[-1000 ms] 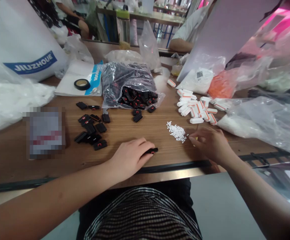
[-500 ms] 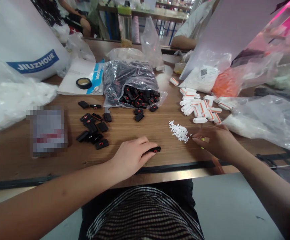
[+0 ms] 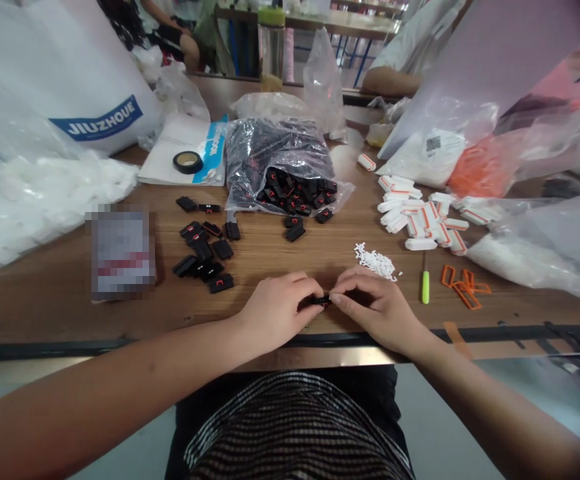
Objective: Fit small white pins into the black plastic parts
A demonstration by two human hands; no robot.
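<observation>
Both hands meet at 1 black connector, lower centre of the frame

At the bottom centre of the frame is the person's checked top point(image 3: 300, 427), and above it the table edge carries a black strip point(image 3: 180, 342). Just beyond that, at lower centre, the left hand point(image 3: 283, 307) grips 1 black connector point(image 3: 321, 300) between thumb and fingers. The right hand point(image 3: 377, 307) has its thumb and fingertips together at the connector's right end; I cannot tell whether they pinch the connector itself or a small piece against it.

Right of the right hand lies a green-handled tool point(image 3: 425, 288), its thin shaft pointing up the frame, with several orange frames point(image 3: 465, 288) beside it. A heap of tiny white pins point(image 3: 376, 263) sits just above the right hand. Left of centre, loose black connectors point(image 3: 201, 251) lie scattered, and further left is a pixelated box point(image 3: 123, 253).

Farther up, right of centre, white housings with orange stripes point(image 3: 423, 217) form a pile. At upper centre a clear bag point(image 3: 280, 143) spills more black connectors from its open mouth. To its left, a roll of black tape point(image 3: 189, 171) rests on a white-and-blue packet point(image 3: 160, 157). At the top, a green-lidded bottle point(image 3: 271, 53) stands left of another person's forearm point(image 3: 391, 81).
</observation>
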